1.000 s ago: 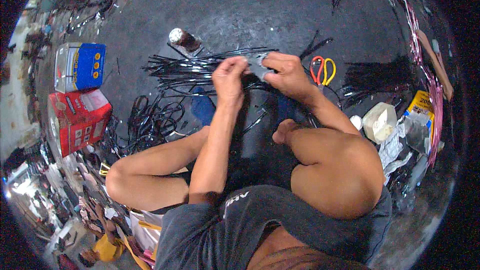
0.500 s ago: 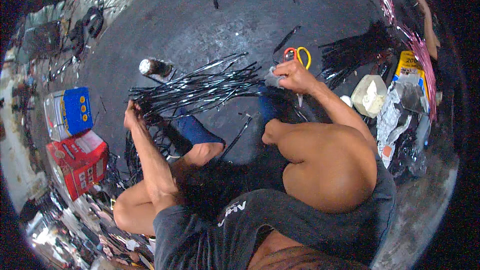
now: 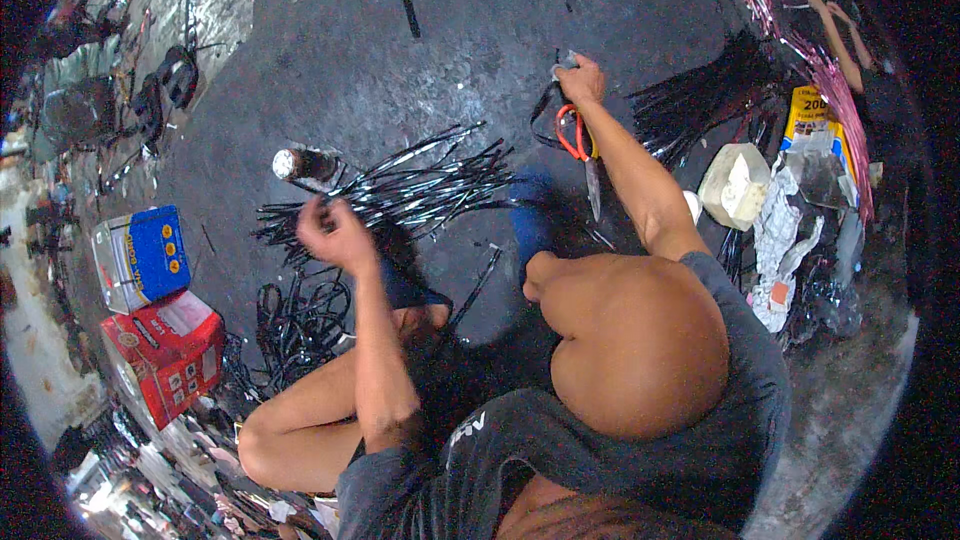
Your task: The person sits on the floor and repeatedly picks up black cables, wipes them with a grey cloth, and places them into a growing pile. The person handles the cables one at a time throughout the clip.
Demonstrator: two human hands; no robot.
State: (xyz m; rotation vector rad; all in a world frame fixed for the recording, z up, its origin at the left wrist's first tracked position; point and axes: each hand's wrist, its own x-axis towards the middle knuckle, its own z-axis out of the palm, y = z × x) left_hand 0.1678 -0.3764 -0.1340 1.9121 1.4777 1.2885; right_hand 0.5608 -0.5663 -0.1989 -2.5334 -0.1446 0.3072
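A loose bundle of shiny black plastic strips (image 3: 420, 185) lies on the dark floor ahead of my feet. My left hand (image 3: 340, 238) is over its left end, slightly blurred, fingers loosely curled and apart, with nothing visible in them. Farther forward and to the right, my right hand (image 3: 582, 80) is closed on a small crumpled grey piece, cloth-like or plastic. A thin black strip (image 3: 540, 118) hangs in a bend beside that hand. Scissors (image 3: 593, 185) with red and yellow handles lie under my right forearm, which hides part of a handle.
A dark cylinder with a whitish top (image 3: 288, 164) stands behind the bundle. At left are a blue-and-white box (image 3: 150, 255), a red box (image 3: 170, 350) and tangled black strips (image 3: 300, 325). To the right lie more black strips (image 3: 700, 100), a pale block-like container (image 3: 735, 185) and pink strips (image 3: 840, 115); another person's arms (image 3: 842, 40) show beyond.
My left hand has left the bundle's left end and moved right and toward me. The right hand has moved forward, away from the scissors, carrying the crumpled grey piece.
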